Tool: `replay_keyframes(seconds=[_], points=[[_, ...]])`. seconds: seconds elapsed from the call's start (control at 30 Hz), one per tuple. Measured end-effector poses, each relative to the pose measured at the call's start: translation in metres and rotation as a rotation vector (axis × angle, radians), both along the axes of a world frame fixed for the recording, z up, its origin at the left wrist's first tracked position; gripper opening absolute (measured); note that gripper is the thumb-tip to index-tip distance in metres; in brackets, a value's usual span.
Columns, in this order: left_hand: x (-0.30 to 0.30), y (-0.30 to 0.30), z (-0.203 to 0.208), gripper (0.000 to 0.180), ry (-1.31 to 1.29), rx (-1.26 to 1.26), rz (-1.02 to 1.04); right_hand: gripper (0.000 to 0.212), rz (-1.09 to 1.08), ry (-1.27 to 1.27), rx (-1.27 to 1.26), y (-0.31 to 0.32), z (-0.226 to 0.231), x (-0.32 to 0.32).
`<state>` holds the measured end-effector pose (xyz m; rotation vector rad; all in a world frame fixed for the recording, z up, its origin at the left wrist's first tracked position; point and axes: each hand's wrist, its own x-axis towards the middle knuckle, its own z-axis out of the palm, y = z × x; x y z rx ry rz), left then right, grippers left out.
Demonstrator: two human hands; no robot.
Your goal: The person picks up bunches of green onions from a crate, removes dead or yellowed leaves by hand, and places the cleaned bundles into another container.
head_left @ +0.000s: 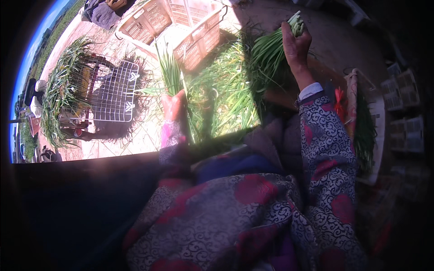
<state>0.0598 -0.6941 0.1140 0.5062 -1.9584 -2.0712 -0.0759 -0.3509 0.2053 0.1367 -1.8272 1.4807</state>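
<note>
My right hand (296, 45) is raised at the upper right, its fingers wrapped round a bunch of chives (267, 49). The pale cut ends (295, 21) stick up above the fist, and the long green leaves hang down to the left. In the sunlight, my left hand (173, 105) is closed on a smaller bunch of chives (169, 72), whose leaves point up and away from me. Its fingertips are partly hidden. Between the two hands lies a broad heap of loose chives (226, 88), some blades yellowed, half in sun and half in shade.
A pale plastic crate (201, 41) stands beyond the heap. On the left, a white wire rack (113, 90) sits beside a pile of long green leaves (63, 95). Red strands (339, 105) and a white-rimmed container (379, 140) with greens are at the right.
</note>
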Motion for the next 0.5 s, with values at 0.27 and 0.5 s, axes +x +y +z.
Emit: replay_keyframes(seconds=[0.27,0.5], points=[[-0.011,0.022,0.023,0.020,0.088,0.244,-0.187,0.020,-0.097,-0.037,-0.056,-0.007,-0.005,-0.005],[-0.023,0.076,0.015,0.036,0.075,0.392,-0.531,0.016,-0.011,0.059,-0.042,-0.007,0.031,0.015]])
